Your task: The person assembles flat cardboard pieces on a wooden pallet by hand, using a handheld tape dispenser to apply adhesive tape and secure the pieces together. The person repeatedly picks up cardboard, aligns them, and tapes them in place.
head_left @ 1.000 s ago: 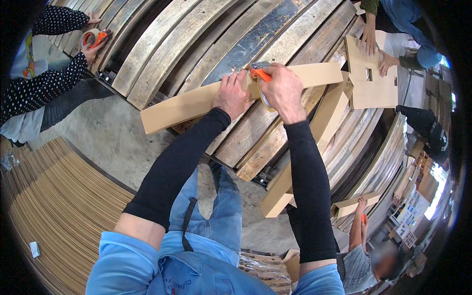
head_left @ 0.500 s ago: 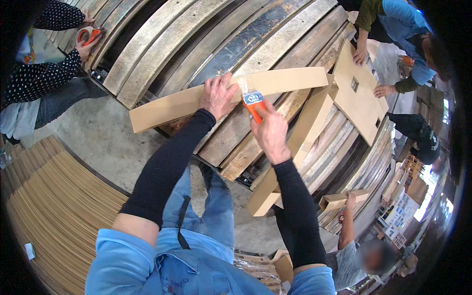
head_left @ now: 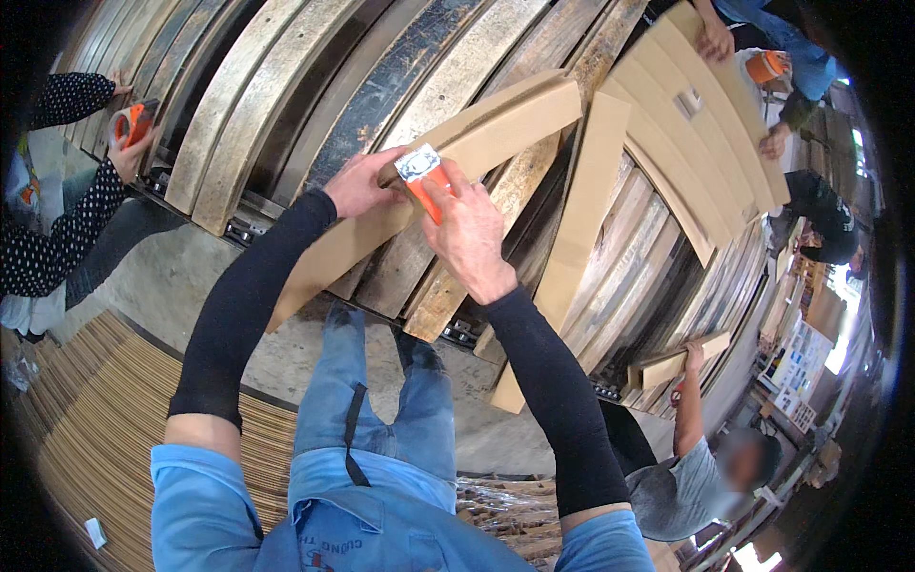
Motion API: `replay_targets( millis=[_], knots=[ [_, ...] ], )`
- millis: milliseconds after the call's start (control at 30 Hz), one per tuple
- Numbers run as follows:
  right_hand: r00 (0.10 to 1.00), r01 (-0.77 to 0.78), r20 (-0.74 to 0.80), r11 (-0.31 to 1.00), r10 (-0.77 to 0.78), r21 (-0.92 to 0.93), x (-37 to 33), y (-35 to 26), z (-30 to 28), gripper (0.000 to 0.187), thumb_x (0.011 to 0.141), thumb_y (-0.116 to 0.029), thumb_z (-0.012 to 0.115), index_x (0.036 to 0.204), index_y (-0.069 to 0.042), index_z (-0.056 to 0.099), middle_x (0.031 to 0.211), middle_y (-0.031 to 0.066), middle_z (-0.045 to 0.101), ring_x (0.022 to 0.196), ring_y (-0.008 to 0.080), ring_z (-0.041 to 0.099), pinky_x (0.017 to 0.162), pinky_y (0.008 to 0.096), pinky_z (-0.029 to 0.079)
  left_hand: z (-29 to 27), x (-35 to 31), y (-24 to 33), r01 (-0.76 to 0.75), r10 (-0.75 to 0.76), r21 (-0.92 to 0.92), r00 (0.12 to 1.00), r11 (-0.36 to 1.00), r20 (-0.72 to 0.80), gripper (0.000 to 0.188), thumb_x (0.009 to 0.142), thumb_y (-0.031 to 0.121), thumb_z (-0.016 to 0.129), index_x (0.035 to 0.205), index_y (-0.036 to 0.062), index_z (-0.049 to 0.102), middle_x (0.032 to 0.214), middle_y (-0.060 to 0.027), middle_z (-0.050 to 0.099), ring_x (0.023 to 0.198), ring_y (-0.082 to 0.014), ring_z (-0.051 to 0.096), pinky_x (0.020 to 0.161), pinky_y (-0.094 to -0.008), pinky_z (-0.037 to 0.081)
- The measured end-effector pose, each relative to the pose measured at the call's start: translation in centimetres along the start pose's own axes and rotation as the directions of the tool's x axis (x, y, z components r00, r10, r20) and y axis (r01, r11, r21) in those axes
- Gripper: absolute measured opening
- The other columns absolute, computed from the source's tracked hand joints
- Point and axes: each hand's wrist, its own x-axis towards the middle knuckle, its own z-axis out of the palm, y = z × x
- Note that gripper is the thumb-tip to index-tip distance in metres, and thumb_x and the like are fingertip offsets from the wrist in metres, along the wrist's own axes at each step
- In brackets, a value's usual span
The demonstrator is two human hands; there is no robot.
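Narrow carton (head_left: 519,119): lies slantwise across the wooden slats (head_left: 448,86) in front of the person; the slats likely serve as a firm bed beneath it.
Left hand (head_left: 364,186): half closed, thumb and fingers about the carton's edge near mid-length; presumably steadies it against the dispenser's pull.
Right hand (head_left: 472,238): wrapped around the orange tape dispenser (head_left: 431,191); the dispenser's head stands over the carton, just beside the left fingertips; contact cannot be told.
Second carton (head_left: 589,191): rests to the right; seemingly placed there to avoid obstructing the dispenser.
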Motion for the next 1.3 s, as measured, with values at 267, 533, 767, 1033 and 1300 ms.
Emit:
replay_targets(
  millis=[267, 533, 767, 1033, 1300],
  knots=[
    [0.984, -0.012, 0.179, 0.999, 0.019, -0.038, 4.1, -0.5, -0.5, 0.026, 0.071, -0.015, 0.075, 0.095, -0.005, 0.076, 0.120, 0.0174, 0.066, 0.085, 0.0388, 0.072, 0.073, 0.0463, 0.061, 10.8, -4.2, 0.7, 0.199, 0.153, 0.702, 0.901, 0.684, -0.405, 0.060, 0.085, 0.050, 0.068, 0.128, 0.0088, 0.061, 0.154, -0.0163, 0.040, 0.138, -0.0302, 0.040, 0.106, -0.0480, 0.037],
    [0.973, 0.060, 0.221, 0.998, -0.063, 0.020, 1.0, 2.0, -2.4, 0.022, 0.074, -0.014, 0.073, 0.093, -0.004, 0.075, 0.115, 0.0175, 0.066, 0.078, 0.0370, 0.073, 0.070, 0.0440, 0.062, 9.4, -3.6, 1.4, 0.184, 0.208, 0.672, 0.864, 0.718, -0.459, 0.053, 0.079, 0.050, 0.077, 0.111, 0.0093, 0.066, 0.138, -0.0134, 0.049, 0.125, -0.0305, 0.050, 0.101, -0.0443, 0.042],
    [0.990, -0.006, 0.142, 0.999, -0.002, 0.054, -8.4, 5.4, -0.1, 0.046, 0.075, -0.011, 0.078, 0.121, -0.010, 0.072, 0.145, 0.0141, 0.055, 0.095, 0.0359, 0.069, 0.085, 0.0430, 0.060, 7.5, -3.5, 1.0, 0.137, 0.174, 0.624, 0.895, 0.769, -0.411, 0.051, 0.079, 0.049, 0.080, 0.104, 0.0058, 0.067, 0.136, -0.0156, 0.052, 0.118, -0.0345, 0.057, 0.099, -0.0493, 0.045],
    [0.997, 0.066, -0.058, 0.986, -0.057, 0.156, -2.8, 2.9, 2.4, 0.041, 0.076, -0.013, 0.078, 0.116, -0.010, 0.071, 0.140, 0.0123, 0.054, 0.094, 0.0334, 0.067, 0.080, 0.0410, 0.060, 0.0, -1.0, -1.6, 0.056, 0.015, 0.309, 0.974, 0.949, -0.224, 0.037, 0.099, 0.037, 0.064, 0.105, 0.0015, 0.071, 0.151, -0.0226, 0.052, 0.136, -0.0404, 0.053, 0.113, -0.0475, 0.044],
    [0.998, 0.054, -0.035, 0.984, -0.049, 0.172, -0.4, 2.4, 2.4, 0.041, 0.075, -0.013, 0.077, 0.115, -0.010, 0.071, 0.136, 0.0137, 0.056, 0.090, 0.0359, 0.067, 0.079, 0.0453, 0.058, 4.8, -0.4, -0.9, 0.178, 0.309, 0.725, 0.818, 0.666, -0.485, 0.017, 0.095, 0.020, 0.062, 0.107, 0.0076, 0.064, 0.134, -0.0091, 0.061, 0.114, -0.0300, 0.061, 0.094, -0.0458, 0.046]
  ],
)
